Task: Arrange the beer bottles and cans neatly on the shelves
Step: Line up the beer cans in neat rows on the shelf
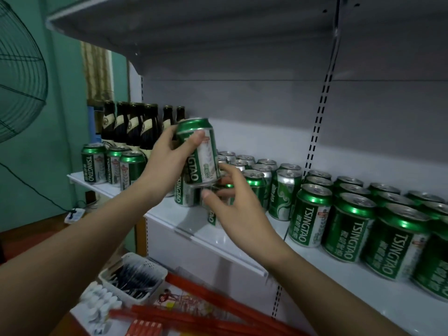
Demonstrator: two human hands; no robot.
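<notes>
Many green cans on white shelf; teal wall behind.

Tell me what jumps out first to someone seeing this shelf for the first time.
The left hand grips a green Tsingtao can raised at the centre, just above other cans, while the right hand holds a can on the shelf below it. Rows of green cans fill the shelf to the right, and dark beer bottles stand at the back left.

The right hand hides the lower cans; the fan is cut off at left.
</notes>
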